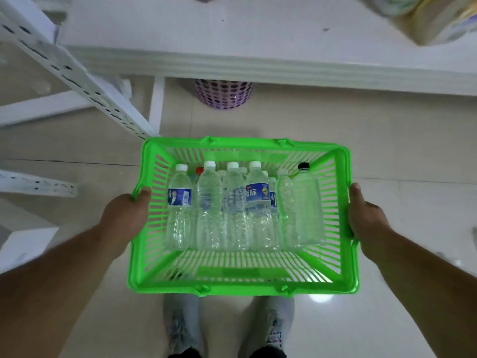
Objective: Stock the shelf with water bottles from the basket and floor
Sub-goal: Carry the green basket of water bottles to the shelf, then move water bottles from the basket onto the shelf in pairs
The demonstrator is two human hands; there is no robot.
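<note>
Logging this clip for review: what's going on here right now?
A person holds a green basket by its two short sides, left hand on one rim and right hand on the other, above a tiled floor. Clear water bottles lie packed inside, most white-capped, one with a black cap. A white shelf is ahead; no bottle has left the basket yet.

Head view — looks steeply down, close over basket (242, 284).

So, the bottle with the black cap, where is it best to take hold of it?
Probably at the neck just under the black cap, coming from above. The bottle leans at the right end of the row in the basket, a neighbour pressing its left side; the top is free.
</note>
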